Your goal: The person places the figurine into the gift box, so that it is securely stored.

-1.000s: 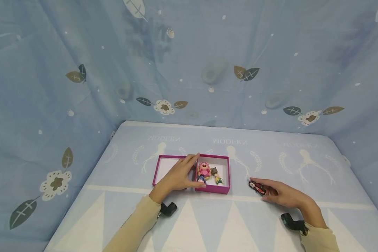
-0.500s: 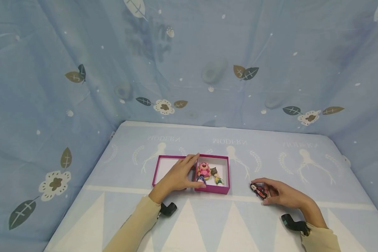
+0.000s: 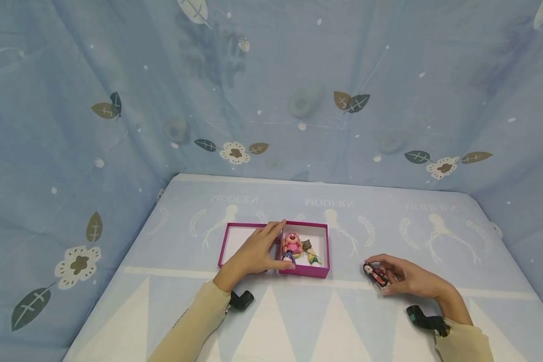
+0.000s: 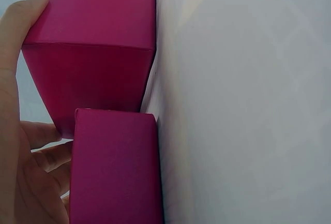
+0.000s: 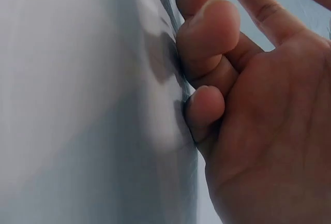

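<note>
In the head view, my left hand [image 3: 255, 251] spans the magenta box [image 3: 304, 270], thumb at its front rim and fingertips at the far rim. A second magenta-rimmed piece, probably the lid [image 3: 233, 240], lies against its left side, partly under that hand; the left wrist view shows both outer walls. Inside the box are a pink bear figurine [image 3: 292, 243], a dark blue figurine [image 3: 288, 257] and a green-and-yellow figurine [image 3: 313, 258]. To the right, my right hand [image 3: 409, 279] pinches a red-and-black figurine [image 3: 376, 275] close to the table; only a red bit shows in the right wrist view.
A pale blue patterned cloth [image 3: 289, 322] covers the table. Blue leaf-printed curtains [image 3: 271, 100] stand behind and at both sides. Black wrist-worn cameras sit below the left hand [image 3: 242, 300] and the right hand [image 3: 426, 321].
The right hand has shifted slightly right and toward the front, drawing the red-and-black figurine along and closing its fingers nearer around it. The left hand and box have stayed put.
</note>
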`<move>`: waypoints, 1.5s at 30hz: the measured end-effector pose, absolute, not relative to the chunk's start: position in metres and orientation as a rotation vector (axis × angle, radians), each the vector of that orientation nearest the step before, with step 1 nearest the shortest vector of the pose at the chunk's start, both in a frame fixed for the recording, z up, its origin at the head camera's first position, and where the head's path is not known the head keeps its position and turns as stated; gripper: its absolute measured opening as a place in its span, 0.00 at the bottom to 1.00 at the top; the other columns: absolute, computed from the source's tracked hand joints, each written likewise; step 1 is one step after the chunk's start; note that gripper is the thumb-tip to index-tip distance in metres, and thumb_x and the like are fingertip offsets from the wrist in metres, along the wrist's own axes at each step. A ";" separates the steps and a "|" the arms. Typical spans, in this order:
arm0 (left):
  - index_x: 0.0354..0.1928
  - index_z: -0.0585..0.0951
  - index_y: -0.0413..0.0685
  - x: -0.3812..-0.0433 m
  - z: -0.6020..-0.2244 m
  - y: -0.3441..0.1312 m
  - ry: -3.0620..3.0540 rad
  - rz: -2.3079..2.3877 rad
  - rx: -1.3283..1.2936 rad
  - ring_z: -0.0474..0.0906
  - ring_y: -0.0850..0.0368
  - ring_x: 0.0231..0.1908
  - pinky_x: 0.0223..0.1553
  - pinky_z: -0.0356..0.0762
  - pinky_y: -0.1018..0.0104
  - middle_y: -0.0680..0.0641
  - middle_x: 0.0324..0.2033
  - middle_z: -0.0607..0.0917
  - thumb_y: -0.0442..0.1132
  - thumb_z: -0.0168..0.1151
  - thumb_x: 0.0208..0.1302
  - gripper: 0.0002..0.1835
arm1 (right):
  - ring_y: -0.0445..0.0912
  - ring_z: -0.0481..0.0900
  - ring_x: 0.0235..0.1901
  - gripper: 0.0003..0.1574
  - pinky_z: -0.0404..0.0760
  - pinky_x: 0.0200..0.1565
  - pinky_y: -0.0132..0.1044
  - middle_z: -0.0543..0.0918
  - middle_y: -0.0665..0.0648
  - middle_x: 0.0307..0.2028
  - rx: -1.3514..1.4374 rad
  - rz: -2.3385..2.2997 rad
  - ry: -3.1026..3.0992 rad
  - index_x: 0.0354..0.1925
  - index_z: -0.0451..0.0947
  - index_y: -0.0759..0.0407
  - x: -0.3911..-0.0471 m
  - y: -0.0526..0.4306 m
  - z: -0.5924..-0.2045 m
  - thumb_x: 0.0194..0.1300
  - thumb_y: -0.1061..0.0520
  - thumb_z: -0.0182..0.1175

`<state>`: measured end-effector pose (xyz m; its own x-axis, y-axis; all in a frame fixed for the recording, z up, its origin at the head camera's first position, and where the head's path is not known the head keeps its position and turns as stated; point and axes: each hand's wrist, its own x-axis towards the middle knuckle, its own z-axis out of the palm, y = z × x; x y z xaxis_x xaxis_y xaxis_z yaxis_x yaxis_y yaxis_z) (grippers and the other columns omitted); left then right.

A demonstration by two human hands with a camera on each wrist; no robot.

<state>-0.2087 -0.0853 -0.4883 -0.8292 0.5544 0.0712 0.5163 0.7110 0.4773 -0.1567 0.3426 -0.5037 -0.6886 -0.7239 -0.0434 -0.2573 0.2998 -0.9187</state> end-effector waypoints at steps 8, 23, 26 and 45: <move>0.78 0.52 0.53 -0.208 -0.487 -0.086 2.836 0.766 0.887 0.66 0.43 0.66 0.66 0.66 0.45 0.48 0.71 0.64 0.75 0.67 0.45 0.63 | 0.50 0.62 0.23 0.42 0.67 0.24 0.38 0.68 0.62 0.30 -0.903 -1.403 2.094 0.68 0.59 0.66 -0.158 0.344 -0.499 0.60 0.67 0.65; 0.78 0.52 0.52 -0.211 -0.482 -0.079 2.850 0.725 0.904 0.66 0.44 0.67 0.67 0.66 0.47 0.48 0.71 0.64 0.75 0.66 0.46 0.62 | 0.50 0.63 0.27 0.44 0.68 0.28 0.39 0.65 0.64 0.29 -0.933 -1.502 2.081 0.68 0.56 0.66 -0.163 0.329 -0.489 0.57 0.71 0.66; 0.78 0.51 0.54 -0.211 -0.481 -0.078 2.843 0.719 0.890 0.66 0.44 0.67 0.67 0.66 0.48 0.49 0.71 0.64 0.75 0.65 0.46 0.62 | 0.48 0.64 0.27 0.44 0.69 0.29 0.39 0.66 0.63 0.29 -0.944 -1.491 2.104 0.67 0.56 0.65 -0.167 0.325 -0.487 0.58 0.71 0.66; 0.78 0.51 0.52 -0.212 -0.483 -0.079 2.851 0.709 0.880 0.66 0.43 0.67 0.67 0.66 0.47 0.48 0.71 0.64 0.76 0.65 0.46 0.63 | 0.45 0.67 0.25 0.42 0.72 0.29 0.38 0.68 0.66 0.27 -1.008 -1.367 2.170 0.64 0.59 0.59 -0.201 0.272 -0.457 0.58 0.63 0.70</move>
